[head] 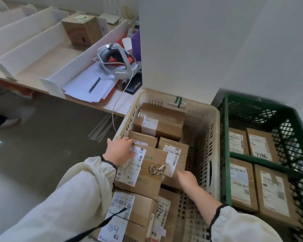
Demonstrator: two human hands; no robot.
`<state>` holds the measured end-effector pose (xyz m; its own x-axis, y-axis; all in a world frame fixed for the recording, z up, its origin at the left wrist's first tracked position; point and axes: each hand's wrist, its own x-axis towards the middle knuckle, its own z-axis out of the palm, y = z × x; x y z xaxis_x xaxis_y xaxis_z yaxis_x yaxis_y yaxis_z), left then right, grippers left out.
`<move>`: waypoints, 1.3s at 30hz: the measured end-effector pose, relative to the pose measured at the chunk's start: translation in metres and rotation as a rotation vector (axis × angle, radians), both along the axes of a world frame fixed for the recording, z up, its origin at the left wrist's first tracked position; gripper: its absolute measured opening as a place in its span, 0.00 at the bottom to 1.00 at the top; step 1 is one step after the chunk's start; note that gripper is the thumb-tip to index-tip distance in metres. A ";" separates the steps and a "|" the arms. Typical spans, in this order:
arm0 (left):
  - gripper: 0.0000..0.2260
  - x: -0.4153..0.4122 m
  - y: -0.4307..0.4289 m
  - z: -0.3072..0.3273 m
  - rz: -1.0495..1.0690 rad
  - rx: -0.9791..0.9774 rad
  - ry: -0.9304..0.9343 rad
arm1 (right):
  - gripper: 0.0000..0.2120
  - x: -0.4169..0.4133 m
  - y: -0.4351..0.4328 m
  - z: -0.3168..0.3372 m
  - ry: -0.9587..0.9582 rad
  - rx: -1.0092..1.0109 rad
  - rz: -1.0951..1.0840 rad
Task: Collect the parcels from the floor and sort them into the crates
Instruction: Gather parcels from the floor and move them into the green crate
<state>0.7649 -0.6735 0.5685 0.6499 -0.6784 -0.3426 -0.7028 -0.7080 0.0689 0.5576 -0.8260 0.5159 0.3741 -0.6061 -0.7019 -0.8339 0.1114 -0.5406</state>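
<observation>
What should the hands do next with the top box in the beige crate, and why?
Probably lift both hands away: the parcel already rests on other boxes in the beige crate, left hand flat on its label, right hand open beside it.

From my station I am watching two arms wearing loose, cream-white fabric. The left sleeve (77,198) and the right sleeve (243,226) are both billowing in soft folds and gathering at the wrists into narrow dark cuffs (110,163). The left hand (120,151) and the right hand (188,179) are showing bare. A thin black strap (103,222) is crossing the lower left sleeve.
</observation>
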 end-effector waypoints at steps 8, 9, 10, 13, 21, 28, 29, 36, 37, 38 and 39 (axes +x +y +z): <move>0.24 -0.012 0.014 0.002 0.084 -0.026 0.048 | 0.14 0.005 0.003 0.007 -0.049 0.081 0.108; 0.24 -0.015 0.015 0.004 0.091 -0.030 0.059 | 0.15 0.004 0.002 0.010 -0.040 0.090 0.126; 0.24 -0.018 0.016 0.007 0.097 -0.035 0.073 | 0.17 0.004 0.000 0.013 -0.032 0.086 0.143; 0.24 -0.026 0.018 0.018 0.082 -0.055 0.089 | 0.17 0.005 -0.005 0.028 -0.052 0.070 0.112; 0.26 -0.081 0.047 0.018 -0.008 -0.088 0.178 | 0.23 -0.045 0.038 0.030 0.167 0.317 -0.089; 0.25 -0.104 0.082 -0.001 -0.031 0.018 0.158 | 0.15 -0.070 0.100 -0.014 0.118 0.430 0.004; 0.24 -0.105 0.084 -0.002 -0.027 0.014 0.155 | 0.15 -0.069 0.103 -0.015 0.106 0.426 0.019; 0.24 -0.106 0.085 0.001 -0.002 0.045 0.155 | 0.15 -0.064 0.093 -0.010 0.100 0.530 -0.086; 0.24 -0.107 0.084 0.001 -0.003 0.052 0.153 | 0.16 -0.063 0.093 -0.011 0.105 0.541 -0.098; 0.23 -0.108 0.084 0.000 -0.002 0.058 0.152 | 0.15 -0.062 0.095 -0.012 0.101 0.555 -0.101; 0.23 -0.109 0.084 0.000 0.005 0.066 0.159 | 0.14 -0.063 0.097 -0.013 0.100 0.572 -0.103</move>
